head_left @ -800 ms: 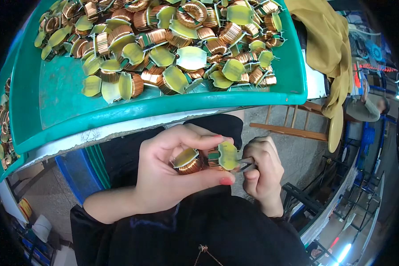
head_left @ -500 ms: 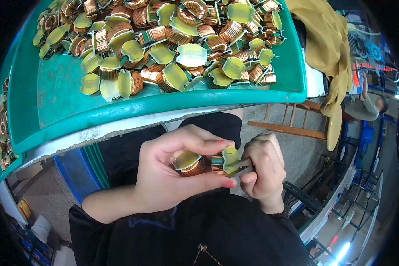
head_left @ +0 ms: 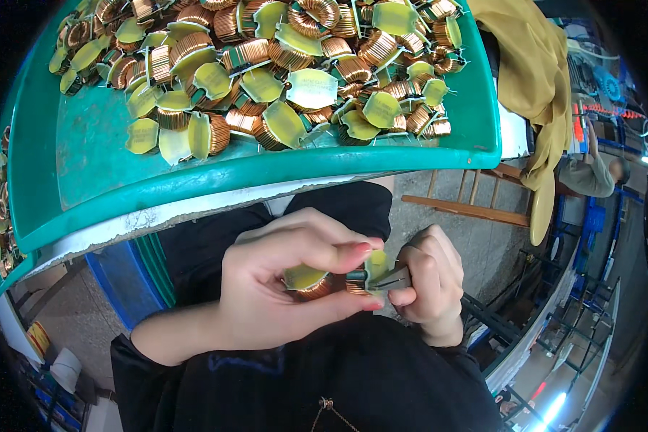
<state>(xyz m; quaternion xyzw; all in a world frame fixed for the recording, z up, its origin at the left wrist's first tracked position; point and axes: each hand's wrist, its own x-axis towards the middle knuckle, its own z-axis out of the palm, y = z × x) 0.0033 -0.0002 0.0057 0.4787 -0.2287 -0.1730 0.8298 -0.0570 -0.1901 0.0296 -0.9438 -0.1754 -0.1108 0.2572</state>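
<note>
Between its thumb and fingertips, my left hand [head_left: 281, 284] pinches a copper-wound toroidal coil [head_left: 356, 281] with a yellow-green base plate [head_left: 376, 265] facing right. A second coil [head_left: 309, 281] of the same kind sits in the curled palm, partly covered by the fingers. My right hand [head_left: 432, 284] is closed around a small grey metal tool with two narrow jaws [head_left: 394, 279]; its handles are hidden in the fist, so I cannot tell its exact kind. The jaws point left and meet the plate's lower right side.
A green tray [head_left: 266, 168] heaped with similar coils [head_left: 288, 72] stands on the worktable before me. A wooden stool [head_left: 468, 209] and draped mustard cloth [head_left: 529, 72] are to the right. At left are a blue bin [head_left: 126, 281] and another coil pile [head_left: 1, 209]. A person [head_left: 589, 176] is far right.
The jaws have swung lower and drawn closer together at the plate's edge. My right hand has tilted slightly, and the left fingers have shifted a little around the pinched coil.
</note>
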